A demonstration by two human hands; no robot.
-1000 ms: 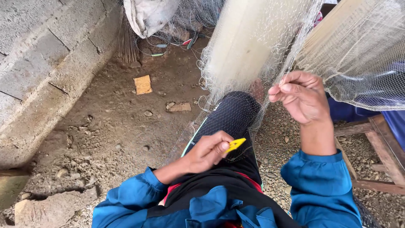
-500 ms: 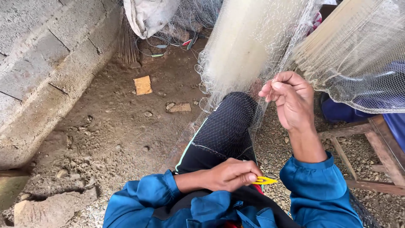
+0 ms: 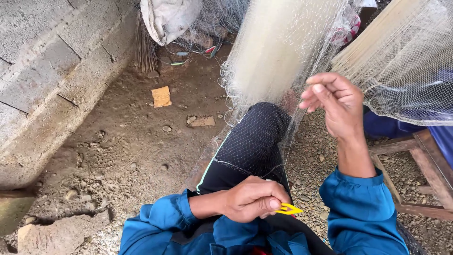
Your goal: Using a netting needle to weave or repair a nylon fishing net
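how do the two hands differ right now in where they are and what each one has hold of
The left hand sits low near the lap, curled into a fist around a small yellow netting tool. The right hand is raised higher, out toward the hanging pale fishing net, fingers pinched on its mesh. The left grip hides most of the tool; the right shows loosely bent fingers. Both come out of blue sleeves.

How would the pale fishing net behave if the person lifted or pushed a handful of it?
The net hangs in soft gathered folds and drapes over the knee, so it is probably floppy and would sag. Its mesh is fine and see-through, so likely light for its bulk. The right hand pinches a strand; loose loops could snag fingers.
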